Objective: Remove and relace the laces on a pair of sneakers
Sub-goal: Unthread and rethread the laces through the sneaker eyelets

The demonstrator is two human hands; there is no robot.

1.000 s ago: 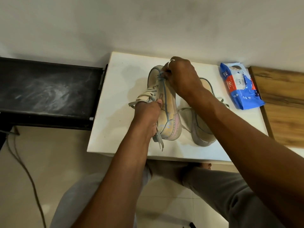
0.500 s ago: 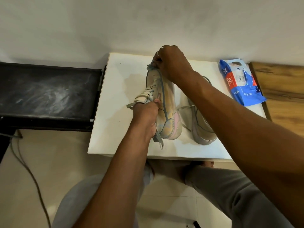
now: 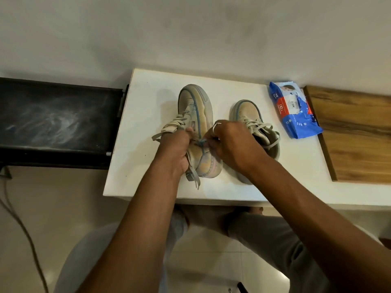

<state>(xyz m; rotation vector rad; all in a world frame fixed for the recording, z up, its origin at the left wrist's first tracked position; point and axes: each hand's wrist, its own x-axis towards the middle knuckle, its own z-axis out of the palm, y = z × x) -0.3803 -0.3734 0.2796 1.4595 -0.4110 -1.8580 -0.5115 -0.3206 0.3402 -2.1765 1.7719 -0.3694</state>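
Two worn beige sneakers stand on a small white table (image 3: 139, 166). The left sneaker (image 3: 195, 106) is tipped on its side, sole facing right, toe pointing away. My left hand (image 3: 175, 153) grips it around the laced opening and heel; pale laces (image 3: 171, 126) stick out to the left. My right hand (image 3: 230, 142) pinches a blue-grey lace end (image 3: 201, 142) at the sneaker's side. The right sneaker (image 3: 251, 115) stands upright behind my right hand, its laces loose.
A blue packet of wipes (image 3: 294, 111) lies at the table's back right. A wooden board (image 3: 355, 134) adjoins the table on the right, a black bench (image 3: 55, 123) on the left. A cable (image 3: 19, 225) trails on the tiled floor. My knees are below the table edge.
My right hand has drawn back from the left sneaker's toe end to its middle, still holding the lace end. My left hand has kept its grip on the sneaker.
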